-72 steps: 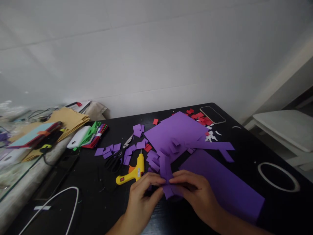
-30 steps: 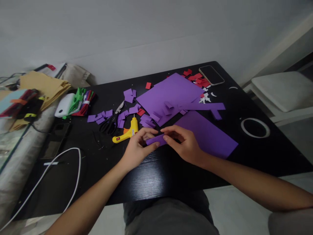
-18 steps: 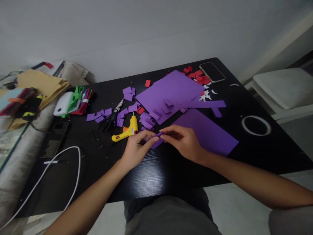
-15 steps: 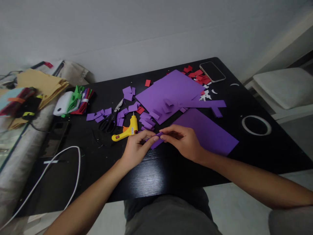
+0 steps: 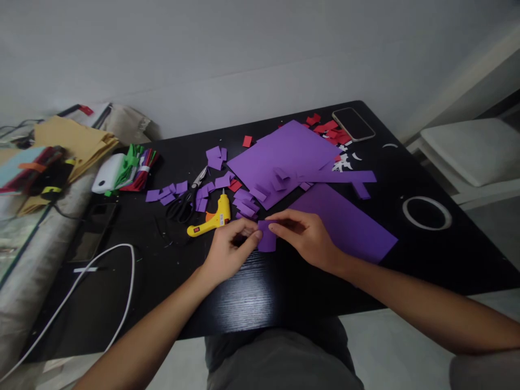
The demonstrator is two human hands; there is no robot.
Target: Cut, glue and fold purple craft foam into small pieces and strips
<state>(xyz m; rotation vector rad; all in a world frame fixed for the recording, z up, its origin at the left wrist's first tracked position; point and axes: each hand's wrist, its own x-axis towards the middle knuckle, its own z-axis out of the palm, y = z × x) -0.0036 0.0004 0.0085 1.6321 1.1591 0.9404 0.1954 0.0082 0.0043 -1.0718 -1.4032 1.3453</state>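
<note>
Between my two hands is a small piece of purple paper, its flat face towards me. My left hand pinches its left edge between thumb and fingers. At its upper right, my right hand grips it the same way. A yellow glue gun lies just beyond my left hand, nozzle pointing away. Black-handled scissors rest left of it, among several small purple paper pieces. A large purple sheet lies partly under my right hand, and another purple sheet is behind it.
Red paper scraps, white scraps and a phone are at the back right. A white ring lies on the right. A white cable loops at the left, near a dark phone-like object and green-and-red bundles.
The small purple paper has turned in my fingers, so more of its flat face now shows. Both hands stay in nearly the same place, and the view has shifted slightly.
</note>
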